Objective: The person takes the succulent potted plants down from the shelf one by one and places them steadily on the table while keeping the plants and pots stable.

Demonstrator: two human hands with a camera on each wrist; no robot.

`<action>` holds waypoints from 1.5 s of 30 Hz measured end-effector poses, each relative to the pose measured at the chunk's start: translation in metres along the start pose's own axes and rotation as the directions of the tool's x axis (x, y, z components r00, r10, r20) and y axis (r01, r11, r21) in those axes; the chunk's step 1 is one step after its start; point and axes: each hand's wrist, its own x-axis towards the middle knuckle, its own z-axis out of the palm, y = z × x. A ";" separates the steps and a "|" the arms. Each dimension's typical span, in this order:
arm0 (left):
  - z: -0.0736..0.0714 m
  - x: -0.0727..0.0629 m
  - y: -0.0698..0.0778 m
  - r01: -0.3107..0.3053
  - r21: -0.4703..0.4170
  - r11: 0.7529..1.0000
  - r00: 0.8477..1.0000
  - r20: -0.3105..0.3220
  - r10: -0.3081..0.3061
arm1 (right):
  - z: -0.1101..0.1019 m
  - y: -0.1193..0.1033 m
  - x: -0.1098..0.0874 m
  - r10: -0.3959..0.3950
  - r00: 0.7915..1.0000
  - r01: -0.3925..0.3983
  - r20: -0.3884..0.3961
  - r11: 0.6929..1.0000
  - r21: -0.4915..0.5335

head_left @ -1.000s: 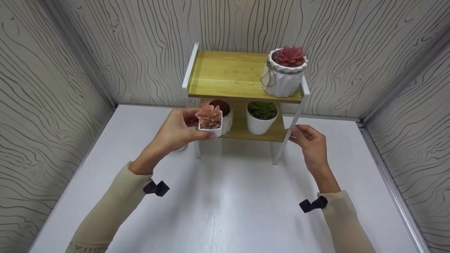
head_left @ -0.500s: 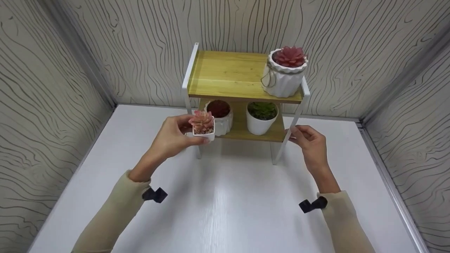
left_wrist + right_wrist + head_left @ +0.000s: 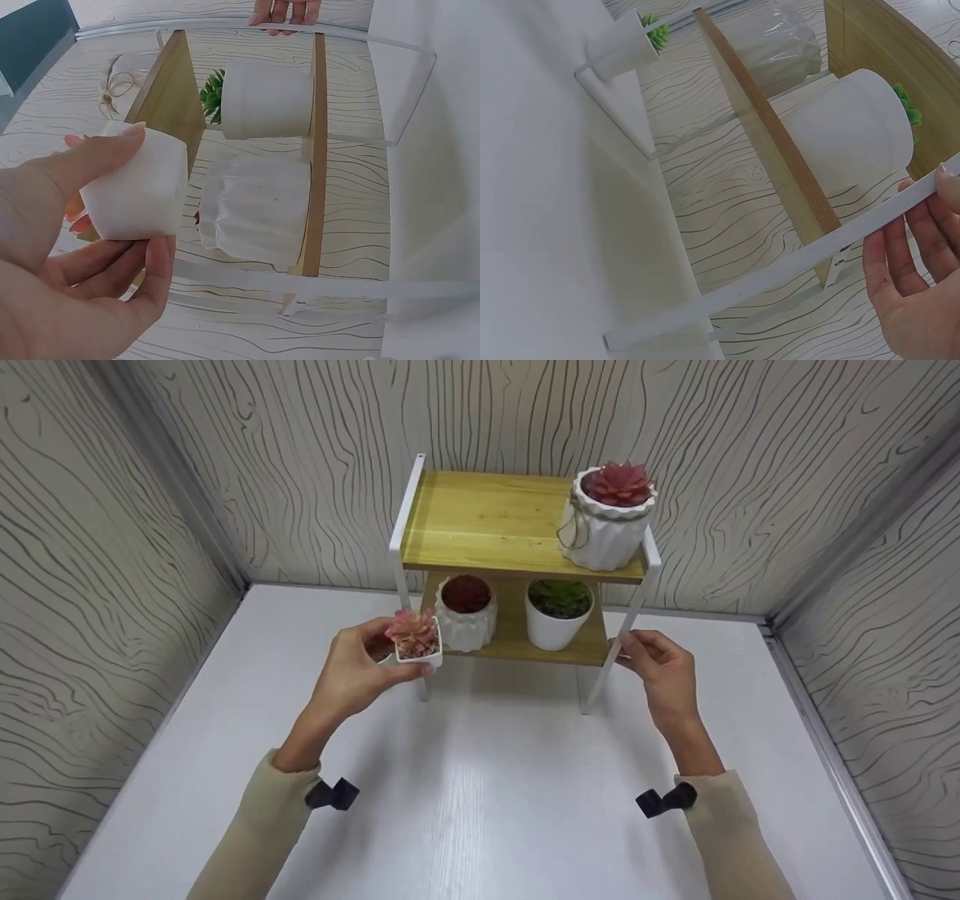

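White and square, the small pot with a pink succulent [image 3: 416, 639] is pinched between thumb and fingers of the left hand [image 3: 349, 669] — held at the left front of the two-tier wooden shelf [image 3: 487, 521]. The right hand [image 3: 664, 675] grips its white right leg [image 3: 765, 270]. On the lower board [image 3: 511, 619] stand a fluted white pot with a red plant [image 3: 466, 622] and a smooth white pot with green leaves [image 3: 556, 624].

- Your left hand [image 3: 349, 671] has drawn left and back toward you, bringing the potted pink succulent [image 3: 415, 636] along.
- You've uncovered the ribbed white pot [image 3: 468, 628], which now shows almost whole.
- Above your hand, more of the rack's left front leg [image 3: 403, 585] shows.
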 end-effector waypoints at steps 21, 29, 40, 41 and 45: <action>-0.012 -0.024 -0.060 0.097 0.133 0.986 0.945 -0.324 -0.049 | 0.003 0.000 0.000 0.033 0.999 -0.032 -0.020 0.999 0.041; -0.019 -0.032 -0.085 0.175 0.084 0.981 0.884 -0.453 -0.119 | 0.001 -0.001 0.000 0.029 0.999 -0.028 -0.016 0.999 0.027; -0.017 -0.040 -0.118 0.248 0.023 0.969 0.832 -0.518 -0.201 | 0.002 0.001 0.000 0.020 1.000 -0.019 -0.024 0.999 0.043; -0.017 -0.040 -0.121 0.254 0.021 0.967 0.829 -0.519 -0.206 | 0.002 0.001 0.000 0.017 0.999 -0.016 -0.027 0.999 0.048; -0.015 -0.040 -0.128 0.270 0.009 0.963 0.823 -0.521 -0.226 | 0.003 0.001 0.000 0.013 0.999 -0.011 -0.036 0.999 0.051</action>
